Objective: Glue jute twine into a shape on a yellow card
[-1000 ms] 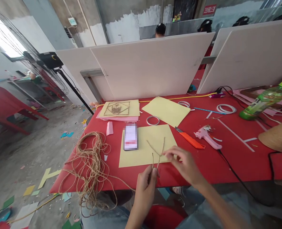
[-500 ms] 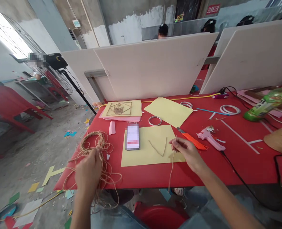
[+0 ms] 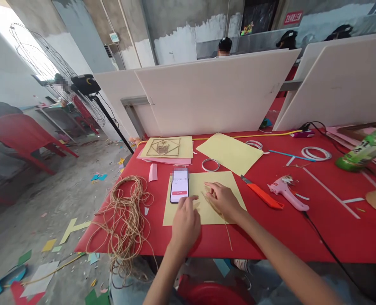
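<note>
My right hand (image 3: 223,200) is over the yellow paper sheet (image 3: 175,219), fingers pinched on a short piece of twine (image 3: 228,237) whose loose end trails past the sheet's front edge. The V of twine seen on the paper is mostly hidden by this hand. My left hand (image 3: 186,219) hovers at the sheet's lower left, just below the phone (image 3: 179,186), with its index finger stretched out and nothing visible in it. A tangled heap of twine (image 3: 124,224) lies to its left and spills over the table's front edge.
An orange utility knife (image 3: 264,195) and a pink glue gun (image 3: 288,192) with a cord lie at right. Behind are a paper with a twine picture (image 3: 165,147), a second yellow sheet (image 3: 229,150), tape rings (image 3: 210,164) and a green bottle (image 3: 362,150). White boards (image 3: 213,93) stand upright behind.
My left hand has left the twine heap and moved right to the paper beside the phone. My right hand has moved left over the V with its piece of twine. The view has shifted slightly.
</note>
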The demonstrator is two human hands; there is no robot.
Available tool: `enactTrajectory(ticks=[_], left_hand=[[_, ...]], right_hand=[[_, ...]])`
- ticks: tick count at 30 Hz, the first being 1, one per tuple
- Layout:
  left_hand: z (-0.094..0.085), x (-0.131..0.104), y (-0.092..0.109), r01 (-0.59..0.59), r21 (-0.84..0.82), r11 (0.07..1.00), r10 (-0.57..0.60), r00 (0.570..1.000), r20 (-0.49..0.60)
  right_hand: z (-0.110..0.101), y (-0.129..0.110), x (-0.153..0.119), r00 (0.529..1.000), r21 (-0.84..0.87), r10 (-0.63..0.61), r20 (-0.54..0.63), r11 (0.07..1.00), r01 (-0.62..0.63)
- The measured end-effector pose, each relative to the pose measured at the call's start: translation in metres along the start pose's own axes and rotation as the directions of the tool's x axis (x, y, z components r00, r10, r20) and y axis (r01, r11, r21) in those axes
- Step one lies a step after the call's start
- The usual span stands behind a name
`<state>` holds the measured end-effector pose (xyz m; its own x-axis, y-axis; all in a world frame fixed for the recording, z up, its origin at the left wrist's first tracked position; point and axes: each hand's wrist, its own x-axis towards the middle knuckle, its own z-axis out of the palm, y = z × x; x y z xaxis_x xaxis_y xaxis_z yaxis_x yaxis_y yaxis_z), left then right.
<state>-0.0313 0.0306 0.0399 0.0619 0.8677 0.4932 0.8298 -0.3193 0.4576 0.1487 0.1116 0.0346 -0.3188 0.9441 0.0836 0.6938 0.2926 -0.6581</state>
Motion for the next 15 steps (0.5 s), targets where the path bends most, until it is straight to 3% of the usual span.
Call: enactTrajectory(ticks=[2,5,9,15], left_hand=[[0.025,-0.004,0.013,-0.022,-0.036,0.999,0.024,0.998,0.051],[0.044,-0.006,0.017,-0.061,0.011,0.998,0.06,0.996,0.067],[0.048,-0.006,0.012,-0.142,0.069,0.987,0.137,0.988,0.069],[0.048,-0.007,0.012,-0.18,0.122,0.976,0.169,0.981,0.093]], right_hand=[[0.002,0.0,-0.004,0.998,-0.03,-0.051,-0.021,0.998,0.051],[0.001,0.003,-0.011,0.997,-0.088,-0.064,-0.039,0.994,0.06],[-0.001,0.008,-0.018,0.995,-0.227,-0.086,-0.054,0.971,0.072],[0.006,0.008,-0.022,0.967,-0.218,-0.256,0.007,0.943,0.252]])
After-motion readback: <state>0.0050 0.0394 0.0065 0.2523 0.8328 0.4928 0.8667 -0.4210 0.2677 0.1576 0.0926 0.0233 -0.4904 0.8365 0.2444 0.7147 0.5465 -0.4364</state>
